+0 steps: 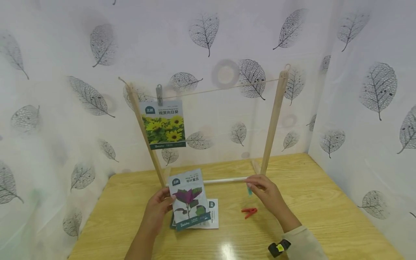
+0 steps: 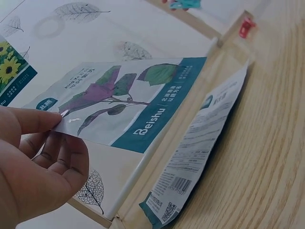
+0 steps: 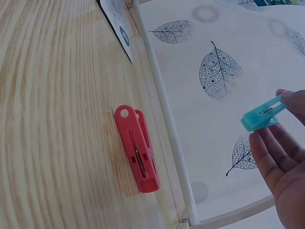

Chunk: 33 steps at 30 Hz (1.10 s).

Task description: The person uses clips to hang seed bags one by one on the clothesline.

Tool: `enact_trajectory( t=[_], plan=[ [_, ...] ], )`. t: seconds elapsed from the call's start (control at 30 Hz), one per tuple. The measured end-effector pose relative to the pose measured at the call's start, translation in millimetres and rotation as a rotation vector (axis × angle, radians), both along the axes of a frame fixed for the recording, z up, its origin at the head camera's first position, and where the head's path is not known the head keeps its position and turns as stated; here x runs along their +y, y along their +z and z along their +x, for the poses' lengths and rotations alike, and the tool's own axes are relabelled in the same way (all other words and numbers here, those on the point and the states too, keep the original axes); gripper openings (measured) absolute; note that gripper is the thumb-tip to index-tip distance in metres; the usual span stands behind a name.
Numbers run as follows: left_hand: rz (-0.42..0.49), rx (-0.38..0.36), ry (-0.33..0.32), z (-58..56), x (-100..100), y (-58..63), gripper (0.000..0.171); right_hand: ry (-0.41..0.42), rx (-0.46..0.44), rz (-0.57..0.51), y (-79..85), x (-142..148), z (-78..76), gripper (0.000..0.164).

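My left hand [image 1: 157,209] pinches the left edge of a seed packet [image 1: 188,206] that shows a purple-leaved plant, thumb on its front. In the left wrist view the packet is tilted above the table. Beneath it on the table lies another seed packet [image 2: 195,148], its printed back with a barcode facing up. Between thumb and fingers, my right hand [image 3: 286,162] grips a teal clothespin [image 3: 259,116]. A red clothespin [image 3: 137,150] lies on the table below that hand. On the line's left part hangs a sunflower seed packet [image 1: 164,126], held by a grey clothespin [image 1: 159,94].
A string [image 1: 211,91] runs between two wooden posts, the left post [image 1: 144,133] and the right post [image 1: 274,122]. A white rod [image 1: 224,180] joins them low down. Leaf-printed sheeting [image 1: 224,144] surrounds the wooden table [image 1: 234,238].
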<state>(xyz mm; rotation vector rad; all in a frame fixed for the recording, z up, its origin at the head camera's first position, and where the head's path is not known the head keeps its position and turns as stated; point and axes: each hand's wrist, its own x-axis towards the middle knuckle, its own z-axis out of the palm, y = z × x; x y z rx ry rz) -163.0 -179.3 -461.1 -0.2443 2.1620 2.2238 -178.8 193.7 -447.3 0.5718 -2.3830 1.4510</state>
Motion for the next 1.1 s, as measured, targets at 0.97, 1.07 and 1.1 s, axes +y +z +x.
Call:
enact_trajectory(
  t=[0.97,1.07,1.1],
  plan=[
    [0.051,0.003,0.004,1.2,5,4.2,0.040,0.003,0.033,-0.021,-13.8,6,-19.1,0.020],
    [0.058,0.012,0.008,0.4,6,5.0,0.039,-0.002,0.034,-0.018,-10.7,7,-19.7,0.019],
    [0.053,0.019,0.006,0.4,6,5.4,0.039,-0.002,0.038,-0.018,-9.8,7,-20.0,0.019]
  ],
)
